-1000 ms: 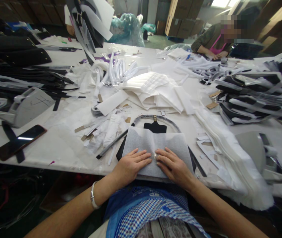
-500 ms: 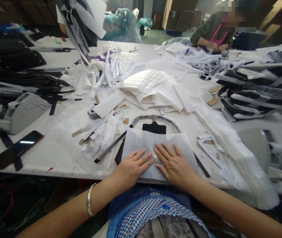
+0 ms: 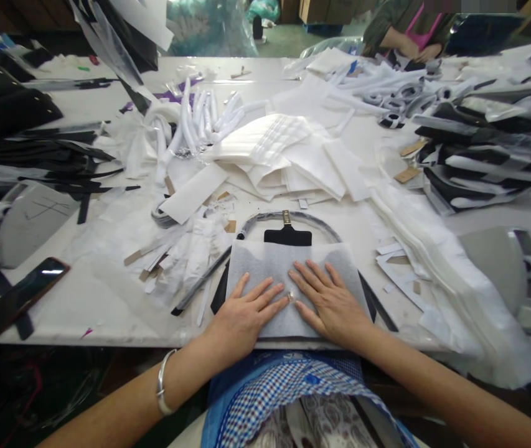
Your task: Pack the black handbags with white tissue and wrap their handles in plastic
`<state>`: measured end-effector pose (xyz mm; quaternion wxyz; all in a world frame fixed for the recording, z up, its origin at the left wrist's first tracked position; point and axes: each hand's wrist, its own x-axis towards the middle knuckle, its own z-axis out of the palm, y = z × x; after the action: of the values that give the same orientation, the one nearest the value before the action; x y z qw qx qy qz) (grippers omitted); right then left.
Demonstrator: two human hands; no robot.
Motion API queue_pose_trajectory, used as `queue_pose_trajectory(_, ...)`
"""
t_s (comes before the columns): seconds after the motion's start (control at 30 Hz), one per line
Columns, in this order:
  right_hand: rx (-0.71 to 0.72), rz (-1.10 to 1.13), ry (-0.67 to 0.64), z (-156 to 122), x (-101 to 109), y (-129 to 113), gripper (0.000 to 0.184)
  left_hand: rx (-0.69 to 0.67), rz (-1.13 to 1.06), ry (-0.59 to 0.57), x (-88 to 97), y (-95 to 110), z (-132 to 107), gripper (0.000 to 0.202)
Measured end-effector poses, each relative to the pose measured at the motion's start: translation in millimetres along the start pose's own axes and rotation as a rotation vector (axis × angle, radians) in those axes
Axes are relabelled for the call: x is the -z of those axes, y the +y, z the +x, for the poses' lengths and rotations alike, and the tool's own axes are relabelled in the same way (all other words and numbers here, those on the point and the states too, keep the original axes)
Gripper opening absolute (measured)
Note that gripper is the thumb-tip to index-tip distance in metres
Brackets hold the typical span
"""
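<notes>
A sheet of white foam wrap lies over a black bag at the near table edge. The bag's black tab and curved grey handle stick out beyond the sheet. My left hand lies flat on the sheet's left half, fingers stretched out and apart. My right hand rests flat on the right half, fingers spread. The fingertips of both hands almost meet at the sheet's middle. Neither hand holds anything.
A dark phone lies at the near left. A grey tape dispenser stands behind it. White wrap piles fill the table's middle, black and white bag parts the right. Another person's hands work at the far right.
Both hands stay flat on the foam sheet; their fingers have spread a little wider. The camera has tilted downward, so everything sits higher in view.
</notes>
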<state>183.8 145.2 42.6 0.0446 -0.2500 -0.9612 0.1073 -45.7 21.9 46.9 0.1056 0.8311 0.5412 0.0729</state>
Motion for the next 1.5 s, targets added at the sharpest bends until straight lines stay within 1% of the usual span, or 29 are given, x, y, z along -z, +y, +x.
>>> queue_pose_trajectory(0.17,-0.022,-0.002,-0.004,2,-2,-1,0.056,-0.022,0.021,-0.036,5.3,2,2,0.063)
queue_pose_trajectory(0.27,-0.034,-0.009,-0.005,2,-3,-1,0.059,-0.039,0.033,-0.060,9.1,1,3,0.062)
queue_pose_trajectory(0.4,0.000,-0.009,0.010,-2,-4,0,0.062,-0.058,0.025,-0.100,12.8,0,3,0.065)
queue_pose_trajectory(0.5,0.026,-0.030,0.023,-7,-3,1,0.058,-0.049,0.021,-0.117,13.2,0,2,0.067)
queue_pose_trajectory(0.67,0.015,-0.097,-0.030,-7,3,-7,0.050,-0.037,0.031,-0.142,14.3,2,3,0.068)
queue_pose_trajectory(0.77,0.015,-0.122,-0.065,-5,5,-10,0.049,-0.056,0.055,-0.146,15.8,2,3,0.064)
queue_pose_trajectory(0.93,0.029,-0.101,-0.107,-6,8,-1,0.055,-0.073,0.067,-0.105,17.6,-1,3,0.061)
queue_pose_trajectory(1.03,0.083,-0.054,-0.110,-11,10,6,0.060,-0.082,0.071,-0.068,16.9,-4,0,0.061)
queue_pose_trajectory(1.13,0.114,-0.031,-0.076,-17,10,7,0.062,-0.084,0.079,-0.019,11.4,-7,-5,0.060)
queue_pose_trajectory(1.3,0.133,-0.050,-0.005,-24,5,-1,0.061,-0.058,0.070,0.073,-1.9,-7,-16,0.060)
queue_pose_trajectory(1.5,0.177,-0.096,0.030,-25,5,0,0.064,-0.028,0.101,0.102,1.0,-3,-18,0.063)
